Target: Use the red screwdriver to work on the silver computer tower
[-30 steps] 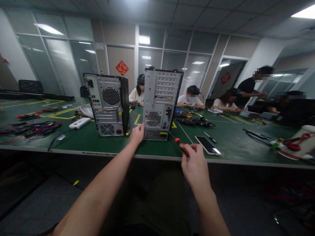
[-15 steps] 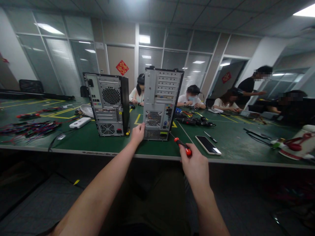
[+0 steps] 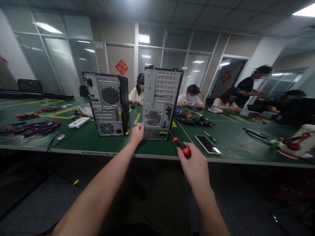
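Observation:
A silver computer tower (image 3: 161, 101) stands upright on the green table (image 3: 98, 141), its back panel facing me. My left hand (image 3: 137, 131) rests against its lower left corner, fingers bent around the edge. My right hand (image 3: 194, 164) is closed on a red and black screwdriver (image 3: 180, 146), whose shaft points up and left to the tower's lower right corner. A second, black tower (image 3: 108, 103) stands just to the left.
A phone (image 3: 207, 144) lies face up right of the screwdriver. Tools (image 3: 194, 121) lie behind it, bundled wires (image 3: 27, 127) at the left, a white device (image 3: 79, 122) nearby. Several people sit at the far side. The table edge (image 3: 152, 156) runs close to me.
My right hand has shifted its hold on the screwdriver handle and moved slightly left and up. The left hand and both towers have stayed put.

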{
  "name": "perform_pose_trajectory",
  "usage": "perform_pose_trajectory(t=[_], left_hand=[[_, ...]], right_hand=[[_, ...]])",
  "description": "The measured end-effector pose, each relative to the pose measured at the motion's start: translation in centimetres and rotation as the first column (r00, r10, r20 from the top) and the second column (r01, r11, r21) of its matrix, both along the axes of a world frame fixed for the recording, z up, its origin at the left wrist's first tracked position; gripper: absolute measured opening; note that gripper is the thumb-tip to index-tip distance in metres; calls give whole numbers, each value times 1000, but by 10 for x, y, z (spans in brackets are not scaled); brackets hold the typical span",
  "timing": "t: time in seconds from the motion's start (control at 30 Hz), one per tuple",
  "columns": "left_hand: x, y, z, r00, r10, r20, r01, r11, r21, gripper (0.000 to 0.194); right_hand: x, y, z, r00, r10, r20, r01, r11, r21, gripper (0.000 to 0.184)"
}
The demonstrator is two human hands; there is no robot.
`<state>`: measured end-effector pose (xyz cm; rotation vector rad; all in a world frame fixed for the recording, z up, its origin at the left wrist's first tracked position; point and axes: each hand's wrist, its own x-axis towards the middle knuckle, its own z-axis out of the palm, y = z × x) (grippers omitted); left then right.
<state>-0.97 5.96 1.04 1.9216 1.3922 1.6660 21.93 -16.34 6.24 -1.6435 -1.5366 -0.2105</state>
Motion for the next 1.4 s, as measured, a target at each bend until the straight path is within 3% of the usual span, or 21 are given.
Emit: perform_pose_trajectory(t=[0.1, 0.2, 0.43, 0.57, 0.73, 0.93, 1.07, 1.2, 1.4], left_hand=[[0, -1, 1, 1000, -1, 5, 1, 1000, -2, 62], [0, -2, 2, 1000, 4, -10, -4, 1000, -10, 62], [0, -3, 3, 1000, -5, -5, 5, 1000, -14, 60], [0, -4, 3, 1000, 3, -13, -3, 1000, -21, 59], [0, -3, 3, 1000, -7, -12, 7, 1000, -11, 59], [0, -1, 1, 1000, 1, -1, -1, 1000, -9, 59], [0, -3, 3, 1000, -8, -6, 8, 1000, -13, 60], [-1, -5, 4, 1000, -21, 4, 21, 999, -29, 60], [0, -4, 4, 1000, -14, 1, 14, 1000, -20, 61]], right_hand=[[-2, 3, 0, 992, -62, -108, 53, 995, -87, 40], [-2, 3, 0, 991, -86, -104, 73, 989, -127, 41], [1, -1, -3, 992, 0, 128, -2, 1000, 12, 28], [2, 1, -4, 988, 18, 154, -25, 999, 44, 31], [-1, 2, -2, 998, 23, 53, -25, 999, 40, 29], [-2, 3, -1, 988, -66, -142, 48, 991, -128, 43], [-1, 3, -2, 995, -75, -69, 73, 997, -28, 42], [2, 1, -4, 999, -21, 24, 19, 995, 98, 36], [6, -4, -3, 997, 8, 79, -11, 999, 40, 38]])
